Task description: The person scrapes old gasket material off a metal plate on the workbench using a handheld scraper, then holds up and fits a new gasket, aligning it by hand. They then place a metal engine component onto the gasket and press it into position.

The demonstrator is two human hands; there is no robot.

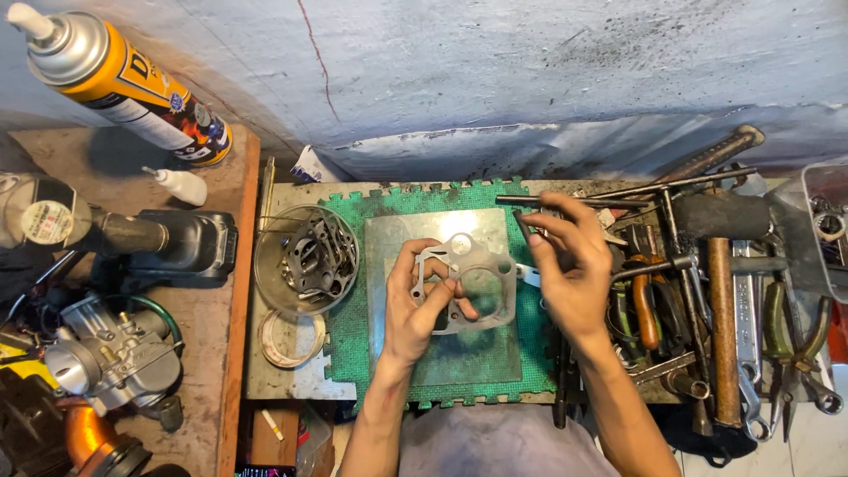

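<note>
Over the middle of the bench [291,382], above a green foam mat [353,309] and a grey metal plate [477,353]: a flat grey gasket [473,265] with one large round opening and small bolt holes, held up off the plate. Left hand [415,305] closed on the gasket's near-left edge, thumb on top, fingers curled beneath. Right hand [570,265] at the gasket's right edge, fingers half curled and loosely spread, fingertips close to a thin dark rod [523,225]; cannot tell whether pinching it. Toward the bench's left edge, just off the mat: a clear round bowl [306,261] holding dark metal parts, and nearer the front a roll of tape [291,340]. Along the right edge, a heap of tools: a hammer [723,291] with wooden handle, orange-handled pliers [645,305], wrenches. On the wooden shelf to the left: a spray can [124,79] lying tilted, a small white bottle [181,185], a carburettor [102,358].
</note>
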